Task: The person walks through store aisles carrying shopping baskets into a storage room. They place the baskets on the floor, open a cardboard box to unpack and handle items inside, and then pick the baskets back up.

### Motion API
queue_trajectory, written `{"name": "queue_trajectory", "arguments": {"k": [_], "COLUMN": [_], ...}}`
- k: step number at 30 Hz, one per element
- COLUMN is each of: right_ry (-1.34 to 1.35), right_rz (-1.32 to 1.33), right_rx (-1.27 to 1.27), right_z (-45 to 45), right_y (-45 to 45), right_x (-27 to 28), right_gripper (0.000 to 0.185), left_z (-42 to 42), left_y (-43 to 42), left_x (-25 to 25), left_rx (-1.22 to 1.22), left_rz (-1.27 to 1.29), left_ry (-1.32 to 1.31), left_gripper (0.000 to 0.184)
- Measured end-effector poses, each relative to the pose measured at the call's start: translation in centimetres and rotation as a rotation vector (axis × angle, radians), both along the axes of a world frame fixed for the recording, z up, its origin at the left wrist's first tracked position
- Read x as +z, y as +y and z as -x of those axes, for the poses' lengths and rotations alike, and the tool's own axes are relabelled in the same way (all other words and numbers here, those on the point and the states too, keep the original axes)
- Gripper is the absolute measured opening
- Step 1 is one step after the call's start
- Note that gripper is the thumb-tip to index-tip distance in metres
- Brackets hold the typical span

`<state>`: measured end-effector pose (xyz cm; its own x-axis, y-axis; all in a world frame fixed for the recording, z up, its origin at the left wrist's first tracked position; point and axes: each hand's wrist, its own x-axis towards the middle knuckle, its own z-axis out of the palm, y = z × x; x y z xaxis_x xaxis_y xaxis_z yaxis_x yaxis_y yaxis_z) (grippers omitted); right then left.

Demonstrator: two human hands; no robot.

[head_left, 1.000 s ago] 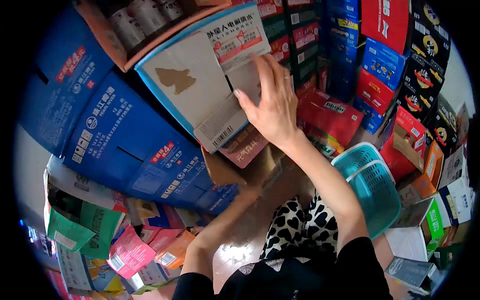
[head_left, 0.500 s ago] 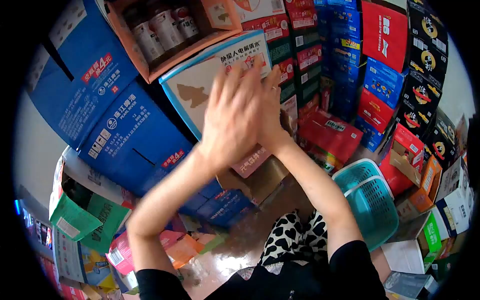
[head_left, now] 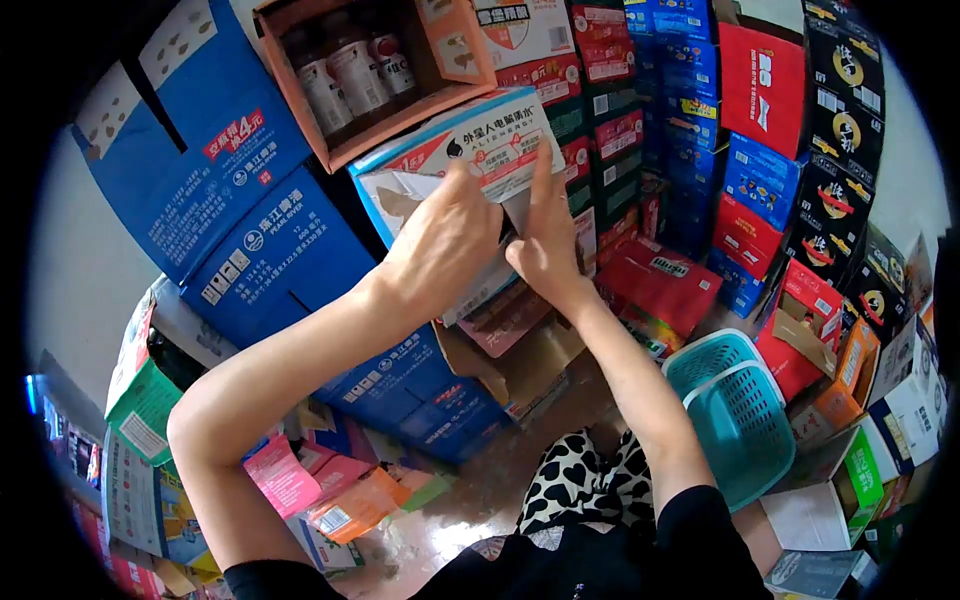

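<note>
A white drinks carton with blue edges and Chinese print stands in front of me, its front panel creased and partly bent, with a dark gap between my hands. My left hand is closed on the panel at the left of that gap, its fingertips partly hidden. Right of the gap, my right hand grips the carton with its index finger stretched up along the face and the other fingers curled. On top of this carton sits an open orange box with several bottles inside.
Blue beer cartons are stacked at the left. Red, blue and black cartons rise at the back right. A turquoise basket stands on the floor by my right side. Opened boxes lie low at the left; an open brown carton is below my hands.
My hands were together, blurred, over the carton's face; now they have parted and hold its panel, which has bent and opened a gap. The view has shifted slightly.
</note>
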<state>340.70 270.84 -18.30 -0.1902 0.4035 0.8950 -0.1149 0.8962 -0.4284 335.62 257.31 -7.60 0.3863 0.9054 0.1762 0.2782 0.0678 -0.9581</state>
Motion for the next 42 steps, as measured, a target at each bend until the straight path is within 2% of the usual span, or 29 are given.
{"name": "queue_trajectory", "arguments": {"k": [1, 2, 4, 6, 8, 9, 10, 12, 13, 17, 20, 21, 22, 23, 24, 25, 26, 27, 28, 30, 34, 37, 40, 42], "right_ry": [0.013, 0.004, -0.001, -0.030, -0.107, -0.120, -0.119, -0.133, -0.132, -0.100, -0.010, -0.042, -0.044, -0.090, -0.134, -0.133, -0.195, -0.256, -0.256, -0.243, -0.231, -0.364, -0.087, -0.044], "right_rz": [0.020, 0.034, 0.000, -0.009, 0.024, 0.038, 0.065, 0.047, -0.043, -0.072, -0.060, -0.035, -0.028, -0.060, -0.095, -0.095, -0.078, -0.061, -0.063, 0.013, -0.011, 0.036, -0.050, -0.002], "right_rx": [0.115, 0.117, 0.139, 0.090, 0.096, 0.076, 0.073, 0.063, 0.028, -0.031, -0.047, -0.110, -0.102, -0.171, -0.241, -0.237, -0.178, -0.119, -0.115, 0.071, 0.120, 0.201, 0.312, 0.275], "right_z": [-0.4, -0.5, -0.7, -0.7, -1.4, -1.5, -1.6, -1.5, -1.3, -0.8, -0.7, -0.7, -0.9, -1.0, -1.2, -1.2, -1.3, -1.4, -1.6, -2.1, -3.4, -4.4, -4.3, -3.2], "right_y": [-0.1, -0.1, 0.7, 1.4, 1.3, 1.2, 1.2, 1.6, 2.1, 2.0, 1.7, 1.5, 1.4, 1.4, 1.4, 1.5, 1.6, 1.7, 1.8, 1.7, 2.0, 1.8, 0.9, 0.7], "right_x": [0.2, 0.1, -0.3, -0.6, 0.0, 0.0, 0.0, -0.1, -0.5, -0.6, -0.5, -0.4, -0.3, -0.1, 0.1, 0.1, 0.0, 0.0, 0.0, 0.2, 0.7, 1.1, 0.3, -0.3], "right_gripper": [0.103, 0.103, 0.105, 0.105, 0.103, 0.100, 0.100, 0.096, 0.096, 0.095, 0.094, 0.083, 0.083, 0.078, 0.074, 0.074, 0.084, 0.096, 0.096, 0.094, 0.094, 0.095, 0.095, 0.095], "left_z": [-0.2, -0.5, -0.7, -0.9, -0.7, -0.4, -0.7, -1.3, -1.4, -2.5, -3.5, -3.7, -3.7, -3.3, -3.7, -4.4, -4.7, -3.9, -3.4, -3.0, -2.7, -2.7, -2.9, -3.2], "left_y": [-0.6, -1.1, -2.0, -3.2, -4.2, -4.4, -4.9, -5.8, -6.1, -5.4, -4.2, -3.7, -3.3, -3.0, -2.4, -1.5, -0.8, -0.5, -0.4, -0.3, -0.9, -0.9, -1.0, -0.8], "left_x": [-0.1, -0.2, 0.3, 0.6, 0.5, 0.8, 0.6, 0.9, 1.1, 1.7, 2.6, 3.1, 3.3, 3.2, 3.3, 3.5, 3.7, 3.8, 3.8, 3.8, 3.4, 3.2, 3.3, 3.2], "left_rx": [0.035, 0.069, -0.044, 0.028, -0.020, -0.127, -0.160, -0.102, -0.053, -0.016, 0.138, 0.227, 0.316, 0.288, 0.295, 0.411, 0.526, 0.414, 0.419, 0.368, 0.274, 0.314, 0.294, 0.379], "left_rz": [0.024, 0.053, 0.053, 0.105, 0.064, 0.062, 0.045, 0.057, 0.081, 0.121, 0.170, 0.241, 0.312, 0.295, 0.296, 0.296, 0.293, 0.332, 0.330, 0.304, 0.233, 0.207, 0.205, 0.186], "left_ry": [-0.071, -0.145, -0.133, -0.275, -0.308, -0.288, -0.374, -0.380, -0.363, -0.359, -0.465, -0.481, -0.496, -0.511, -0.510, -0.503, -0.497, -0.489, -0.490, -0.481, -0.488, -0.471, -0.488, -0.451], "left_gripper": [0.014, 0.013, 0.010, 0.018, 0.020, 0.016, 0.019, 0.022, 0.023, 0.015, 0.009, 0.013, 0.018, 0.028, 0.028, 0.032, 0.037, 0.040, 0.040, 0.042, 0.041, 0.038, 0.035, 0.033]}}
